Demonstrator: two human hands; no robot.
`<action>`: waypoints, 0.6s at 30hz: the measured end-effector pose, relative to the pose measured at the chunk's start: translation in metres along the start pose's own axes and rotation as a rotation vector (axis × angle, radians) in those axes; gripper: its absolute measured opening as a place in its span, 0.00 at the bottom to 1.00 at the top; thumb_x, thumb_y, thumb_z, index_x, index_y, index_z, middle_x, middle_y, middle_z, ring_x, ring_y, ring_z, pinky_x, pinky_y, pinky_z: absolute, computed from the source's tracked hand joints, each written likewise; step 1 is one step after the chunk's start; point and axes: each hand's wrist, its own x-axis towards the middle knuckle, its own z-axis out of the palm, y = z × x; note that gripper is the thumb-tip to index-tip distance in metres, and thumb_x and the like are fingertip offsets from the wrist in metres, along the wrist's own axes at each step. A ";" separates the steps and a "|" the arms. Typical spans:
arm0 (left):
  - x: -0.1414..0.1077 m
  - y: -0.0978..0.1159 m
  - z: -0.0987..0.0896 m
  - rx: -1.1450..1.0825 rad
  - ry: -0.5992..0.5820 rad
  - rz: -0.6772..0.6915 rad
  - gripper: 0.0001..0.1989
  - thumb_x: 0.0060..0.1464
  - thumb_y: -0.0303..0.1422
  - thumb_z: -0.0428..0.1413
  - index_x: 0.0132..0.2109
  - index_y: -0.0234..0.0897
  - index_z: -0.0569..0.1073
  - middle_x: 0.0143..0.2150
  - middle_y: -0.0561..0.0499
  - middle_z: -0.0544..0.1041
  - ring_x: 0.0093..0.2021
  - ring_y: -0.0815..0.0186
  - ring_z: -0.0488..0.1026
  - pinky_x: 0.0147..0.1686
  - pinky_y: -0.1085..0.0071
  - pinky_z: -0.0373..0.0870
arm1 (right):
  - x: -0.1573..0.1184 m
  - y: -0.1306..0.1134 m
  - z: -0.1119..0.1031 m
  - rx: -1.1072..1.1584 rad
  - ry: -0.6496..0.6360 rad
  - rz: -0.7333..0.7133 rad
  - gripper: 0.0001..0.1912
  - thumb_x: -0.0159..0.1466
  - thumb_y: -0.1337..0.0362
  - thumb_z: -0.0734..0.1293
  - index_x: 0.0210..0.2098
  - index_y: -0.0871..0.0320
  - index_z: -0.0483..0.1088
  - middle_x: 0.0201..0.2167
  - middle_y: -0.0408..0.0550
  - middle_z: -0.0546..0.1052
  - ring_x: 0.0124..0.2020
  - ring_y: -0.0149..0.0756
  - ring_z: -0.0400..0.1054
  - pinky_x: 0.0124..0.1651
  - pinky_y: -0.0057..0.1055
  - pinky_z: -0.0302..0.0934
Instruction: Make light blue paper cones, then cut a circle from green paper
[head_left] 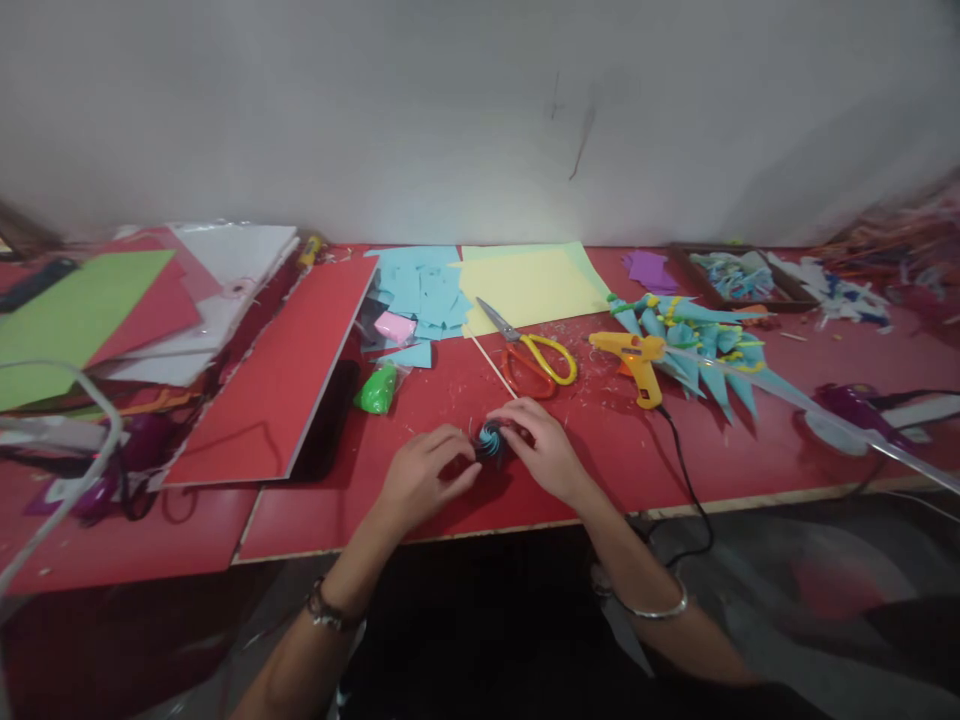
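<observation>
A small round piece with black and light-blue swirling stripes is between my hands, just above or on the red table near its front edge. My left hand curls in from the left, its thumb and fingertips closed at the piece's left edge. From the other side, my right hand pinches the right edge, and its fingers hide part of it. Beyond my hands lie scissors with one red and one yellow handle, a thin pale stick and a green packet.
A yellow glue gun lies right, its black cord hanging over the edge, beside blue paper cones. Blue paper pieces and yellow sheets lie at the back. A red board leans at left. A tray holds scraps.
</observation>
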 end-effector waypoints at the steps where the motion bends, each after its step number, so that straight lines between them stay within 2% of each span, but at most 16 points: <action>1: -0.002 0.003 0.003 0.057 -0.001 0.006 0.05 0.51 0.34 0.52 0.32 0.37 0.68 0.32 0.52 0.73 0.31 0.70 0.70 0.31 0.75 0.66 | 0.002 -0.001 -0.001 -0.006 -0.010 -0.015 0.12 0.60 0.71 0.58 0.41 0.55 0.68 0.38 0.48 0.69 0.41 0.33 0.65 0.43 0.31 0.61; 3: -0.004 0.009 0.008 0.164 0.022 -0.003 0.06 0.50 0.36 0.53 0.33 0.37 0.69 0.34 0.51 0.73 0.32 0.69 0.71 0.30 0.74 0.66 | 0.005 -0.001 -0.004 -0.007 -0.027 -0.026 0.13 0.61 0.72 0.57 0.41 0.56 0.69 0.39 0.49 0.70 0.42 0.33 0.65 0.45 0.32 0.60; 7: -0.007 0.012 0.013 0.266 0.079 -0.036 0.07 0.50 0.37 0.54 0.34 0.38 0.69 0.36 0.51 0.73 0.32 0.68 0.71 0.29 0.74 0.66 | 0.008 0.001 -0.004 0.005 -0.051 0.026 0.15 0.60 0.75 0.54 0.38 0.57 0.69 0.37 0.48 0.74 0.37 0.32 0.68 0.42 0.31 0.61; 10: -0.007 0.010 0.013 0.274 0.106 -0.058 0.06 0.51 0.35 0.53 0.36 0.38 0.69 0.36 0.50 0.73 0.33 0.68 0.71 0.31 0.74 0.66 | 0.006 0.002 -0.003 0.018 -0.048 0.061 0.12 0.59 0.74 0.58 0.36 0.58 0.70 0.35 0.48 0.74 0.37 0.32 0.68 0.40 0.30 0.61; 13: -0.007 0.008 0.012 0.246 0.110 -0.064 0.07 0.51 0.34 0.53 0.37 0.38 0.69 0.36 0.50 0.73 0.35 0.68 0.71 0.33 0.74 0.67 | 0.000 0.002 -0.004 0.037 -0.047 0.082 0.09 0.58 0.72 0.60 0.35 0.57 0.70 0.33 0.46 0.73 0.31 0.30 0.67 0.34 0.27 0.61; 18: -0.007 0.008 0.015 0.235 0.114 -0.039 0.06 0.51 0.33 0.53 0.37 0.38 0.69 0.37 0.50 0.73 0.38 0.66 0.70 0.37 0.71 0.67 | -0.009 -0.001 -0.003 0.001 0.027 0.066 0.04 0.56 0.70 0.64 0.31 0.57 0.69 0.27 0.43 0.71 0.25 0.28 0.63 0.29 0.25 0.58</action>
